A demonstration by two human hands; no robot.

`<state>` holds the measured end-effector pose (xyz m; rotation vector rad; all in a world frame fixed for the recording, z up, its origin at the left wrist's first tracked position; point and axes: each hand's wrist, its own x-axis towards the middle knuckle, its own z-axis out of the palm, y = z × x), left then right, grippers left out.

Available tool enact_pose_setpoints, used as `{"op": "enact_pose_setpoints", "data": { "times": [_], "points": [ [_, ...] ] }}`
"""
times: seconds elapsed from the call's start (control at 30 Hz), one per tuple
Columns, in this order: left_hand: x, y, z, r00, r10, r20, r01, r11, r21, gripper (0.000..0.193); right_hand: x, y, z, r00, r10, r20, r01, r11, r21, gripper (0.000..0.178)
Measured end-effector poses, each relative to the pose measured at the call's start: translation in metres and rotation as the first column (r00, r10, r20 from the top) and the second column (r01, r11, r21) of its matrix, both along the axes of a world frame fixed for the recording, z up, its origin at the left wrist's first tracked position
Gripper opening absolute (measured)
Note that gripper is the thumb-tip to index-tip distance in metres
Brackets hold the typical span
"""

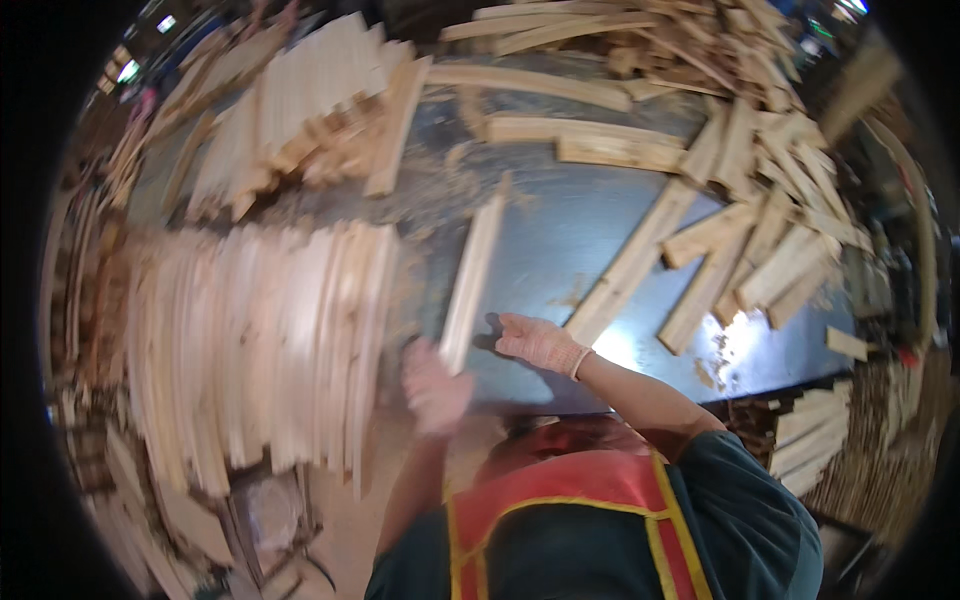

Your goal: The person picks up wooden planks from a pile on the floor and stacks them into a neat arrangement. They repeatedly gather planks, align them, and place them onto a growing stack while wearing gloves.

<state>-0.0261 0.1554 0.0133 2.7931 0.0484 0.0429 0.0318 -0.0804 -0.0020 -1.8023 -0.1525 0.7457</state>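
A narrow pale wood strip (474,275) lies slanted on the dark, shiny tabletop, its near end close to my hands. My left hand (437,390), in a pale glove, is right beside that near end; motion smears its fingers, so its grip cannot be made out. My right hand (538,342), in a whitish-pink knit glove, hovers just right of the strip, apart from it. Its fingers are loosely bent, slightly apart, with nothing visible in them. To the left, a wide row of long wood strips (260,340) lies side by side, blurred.
Another stack of strips (325,90) sits at the far left. Loose boards (750,240) are heaped on the right, one long board (635,265) reaching close to my right hand. Offcuts (690,50) pile up at the back. Sawdust (450,170) is scattered over the tabletop (560,240).
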Motion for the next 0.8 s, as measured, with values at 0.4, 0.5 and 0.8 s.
{"op": "enact_pose_setpoints", "data": {
  "times": [0.4, 0.5, 0.8],
  "points": [
    [-0.030, 0.072, -0.025, 0.996, 0.057, 0.067, -0.086, 0.766, 0.637, 0.088, -0.005, -0.312, 0.017, 0.425, -0.609, 0.670, 0.902, 0.225, -0.367, 0.068],
    [-0.012, -0.028, -0.012, 0.979, -0.202, 0.030, 0.188, 0.949, 0.253, 0.094, -0.014, -0.437, 0.008, 0.256, -0.645, 0.720, 0.855, -0.197, -0.480, 0.072],
    [0.056, -0.232, -0.013, 0.803, -0.487, -0.343, 0.570, 0.797, 0.202, 0.096, 0.004, -0.515, -0.002, 0.150, -0.885, 0.440, 0.799, -0.153, -0.582, 0.079]
  ]
}}
